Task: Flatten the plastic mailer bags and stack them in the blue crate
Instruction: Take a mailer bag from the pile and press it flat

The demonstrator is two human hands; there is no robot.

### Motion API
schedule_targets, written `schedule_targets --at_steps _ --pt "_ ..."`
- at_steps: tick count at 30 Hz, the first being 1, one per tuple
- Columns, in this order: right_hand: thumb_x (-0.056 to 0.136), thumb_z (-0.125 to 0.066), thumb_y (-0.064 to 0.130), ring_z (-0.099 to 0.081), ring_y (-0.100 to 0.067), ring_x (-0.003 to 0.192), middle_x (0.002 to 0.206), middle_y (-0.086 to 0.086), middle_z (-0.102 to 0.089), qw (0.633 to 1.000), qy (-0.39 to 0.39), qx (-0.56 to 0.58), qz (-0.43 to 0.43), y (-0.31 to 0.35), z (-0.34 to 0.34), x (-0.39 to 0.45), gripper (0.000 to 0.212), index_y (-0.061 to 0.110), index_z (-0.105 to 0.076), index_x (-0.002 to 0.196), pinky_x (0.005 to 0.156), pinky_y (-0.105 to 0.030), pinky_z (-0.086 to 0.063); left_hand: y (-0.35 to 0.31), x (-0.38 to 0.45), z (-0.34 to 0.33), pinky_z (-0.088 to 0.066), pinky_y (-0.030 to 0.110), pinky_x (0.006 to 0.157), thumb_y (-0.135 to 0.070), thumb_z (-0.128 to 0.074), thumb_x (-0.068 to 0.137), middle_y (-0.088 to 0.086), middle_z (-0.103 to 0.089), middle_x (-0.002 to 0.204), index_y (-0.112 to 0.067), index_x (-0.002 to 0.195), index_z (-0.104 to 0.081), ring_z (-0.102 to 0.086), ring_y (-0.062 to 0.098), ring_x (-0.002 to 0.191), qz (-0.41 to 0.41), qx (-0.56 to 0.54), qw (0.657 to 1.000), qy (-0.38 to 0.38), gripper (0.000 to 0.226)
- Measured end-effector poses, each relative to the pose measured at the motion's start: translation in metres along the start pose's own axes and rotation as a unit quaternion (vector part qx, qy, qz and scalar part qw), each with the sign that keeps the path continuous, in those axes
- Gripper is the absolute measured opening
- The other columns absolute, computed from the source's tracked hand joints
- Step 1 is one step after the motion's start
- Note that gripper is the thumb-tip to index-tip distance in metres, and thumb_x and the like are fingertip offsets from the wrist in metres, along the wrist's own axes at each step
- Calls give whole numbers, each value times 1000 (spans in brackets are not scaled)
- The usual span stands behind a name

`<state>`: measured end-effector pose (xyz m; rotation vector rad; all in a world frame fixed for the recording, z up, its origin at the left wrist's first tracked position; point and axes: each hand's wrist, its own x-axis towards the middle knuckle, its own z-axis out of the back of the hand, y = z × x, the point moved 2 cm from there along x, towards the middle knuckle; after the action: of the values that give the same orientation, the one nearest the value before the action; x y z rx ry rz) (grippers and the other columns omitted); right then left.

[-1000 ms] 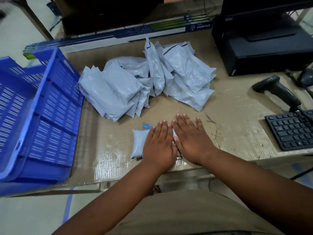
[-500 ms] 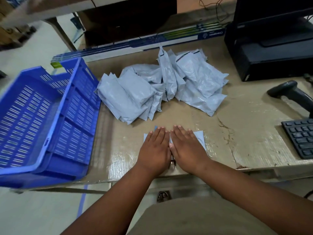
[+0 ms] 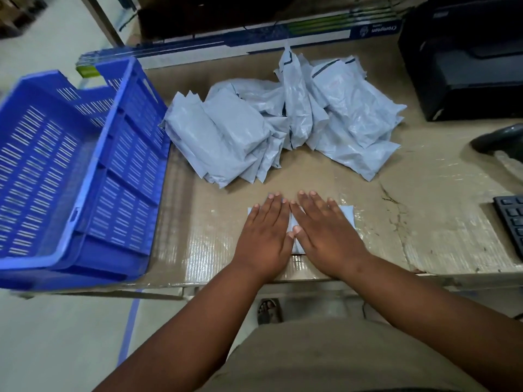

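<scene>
Fingers (image 3: 273, 206) of both hands lie straight and close together, palms down, pressing one small mailer bag (image 3: 347, 215) flat against the surface (image 3: 368, 250). Left hand (image 3: 264, 236) and right hand (image 3: 325, 233) sit side by side with thumbs touching at the middle, so most of the bag is hidden; only its pale corners show past the left hand's little finger and beyond the right hand's outer edge. Neither hand pinches or curls round anything.

By the look of it, the flattening step is in hand: air is being pushed out of this one bag near the front edge of the surface. Behind the hands, well apart from them, a heap of puffy grey bags (image 3: 268, 131) waits, some leaning upright, none yet pressed. Off to the left stands the blue crate (image 3: 85, 176), overhanging the surface's edge a little, and no bag shows inside it, so the task seems to be near its start.

Next, I judge, the bag has to be lifted and carried left over the crate's near wall, then laid flat on the slotted floor. Slick plastic may slide under the palms or puff back up once the pressure lifts, so a firm pinch at one edge would help. At the right, a keyboard (image 3: 510, 219) and a black printer (image 3: 464, 58) lie clear of that path.
</scene>
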<state>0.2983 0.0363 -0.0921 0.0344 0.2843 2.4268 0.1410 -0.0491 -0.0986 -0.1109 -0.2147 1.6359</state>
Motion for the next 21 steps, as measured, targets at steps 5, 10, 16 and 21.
schedule_targets --at_steps 5,10,16,21 --pt "111 -17 50 -7 -26 163 176 -4 -11 1000 7 -13 22 -5 4 7 62 25 -20 167 131 -51 -10 -5 -1 4 -16 48 130 -42 -26 109 10 -24 173 -9 164 -28 -16 23 161 19 12 1000 -16 64" --pt "108 -11 59 -7 -24 163 176 -6 -10 1000 3 -19 10 -14 25 10 70 22 -23 166 131 -53 -7 -9 -8 19 -14 56 129 -51 -29 106 13 -15 174 -7 165 -24 -7 27 163 52 37 998 -12 74" --pt "105 -36 53 -3 -29 163 177 -10 -5 994 -33 -42 97 21 29 -21 72 18 -20 166 129 -60 -9 -2 -58 21 -8 52 131 -60 -36 104 11 -1 176 -9 168 -13 7 22 163 51 40 998 -1 85" --pt "102 -24 63 -1 -32 163 177 -10 -6 996 23 -43 70 36 -6 -25 79 20 -21 167 123 -69 -11 8 -67 15 -15 55 128 -58 -35 104 6 4 176 -13 168 -6 6 21 163 26 55 998 32 84"
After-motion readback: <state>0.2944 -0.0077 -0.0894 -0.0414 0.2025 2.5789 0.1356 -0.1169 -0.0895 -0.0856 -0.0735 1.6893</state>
